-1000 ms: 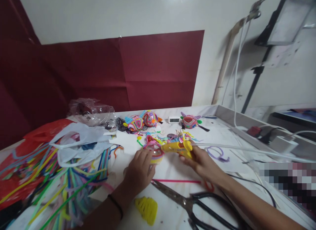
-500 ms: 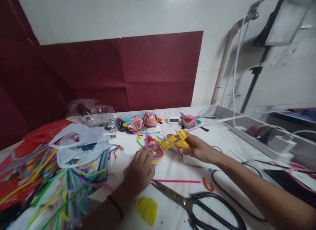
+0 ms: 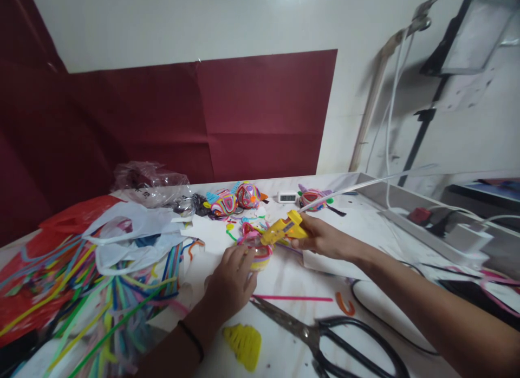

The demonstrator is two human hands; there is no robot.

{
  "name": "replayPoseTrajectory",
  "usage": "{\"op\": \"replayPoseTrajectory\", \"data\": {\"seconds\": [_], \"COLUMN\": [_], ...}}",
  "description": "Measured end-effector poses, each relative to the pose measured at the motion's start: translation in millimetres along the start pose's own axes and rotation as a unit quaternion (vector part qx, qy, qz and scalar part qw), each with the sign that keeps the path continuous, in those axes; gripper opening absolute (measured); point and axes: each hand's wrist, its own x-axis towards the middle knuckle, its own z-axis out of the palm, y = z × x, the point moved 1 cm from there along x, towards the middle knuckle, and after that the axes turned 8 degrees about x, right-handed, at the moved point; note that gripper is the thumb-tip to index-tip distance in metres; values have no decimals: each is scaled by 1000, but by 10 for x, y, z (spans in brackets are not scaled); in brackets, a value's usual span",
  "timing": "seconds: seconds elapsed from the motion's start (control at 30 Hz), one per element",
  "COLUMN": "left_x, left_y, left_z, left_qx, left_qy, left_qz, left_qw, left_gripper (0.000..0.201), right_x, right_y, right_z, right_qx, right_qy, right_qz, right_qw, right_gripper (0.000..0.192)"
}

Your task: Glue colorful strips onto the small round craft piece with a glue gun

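A yellow glue gun (image 3: 283,229) is gripped in my right hand (image 3: 323,236), with a long clear glue stick (image 3: 349,188) poking out of its back end. Its nozzle points down-left at a round clear ball (image 3: 260,252) banded with pink and yellow pipe cleaners. My left hand (image 3: 232,275) holds that ball from the left side, fingers curled over it. A straight pink pipe cleaner (image 3: 294,298) lies just in front of the ball. Closer to me are large black-handled scissors (image 3: 311,334), a yellow coiled piece (image 3: 244,345) and a bent orange pipe cleaner (image 3: 344,303).
Decorated balls (image 3: 224,202) and a small digital clock (image 3: 287,197) stand at the back. Bundles of pipe cleaners (image 3: 117,313) and plastic bags (image 3: 134,232) cover the left. A power strip (image 3: 439,234) and cables lie at the right, beside a lamp stand (image 3: 422,134).
The glue gun has shifted slightly left over the ball, and its glue stick has swung to a steeper tilt. My left hand keeps its hold on the ball.
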Motion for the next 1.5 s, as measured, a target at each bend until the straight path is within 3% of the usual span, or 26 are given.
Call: {"op": "replayPoseTrajectory", "data": {"seconds": [0.53, 1.17, 1.5], "left_x": [-18, -11, -17], "left_y": [-1, 1, 1], "left_z": [-3, -4, 0], "left_qx": [-3, 5, 8], "left_qy": [-14, -16, -5], "left_qz": [-7, -25, -21], "left_qw": [1000, 1000, 1000], "left_gripper": [41, 41, 42], "right_x": [102, 188, 188], "right_y": [-79, -16, -66], "right_z": [40, 101, 129], "right_qx": [-5, -81, -72], "right_qy": [-27, 10, -18], "right_qz": [6, 6, 2], "right_qw": [1000, 997, 997], "right_gripper": [35, 27, 35]}}
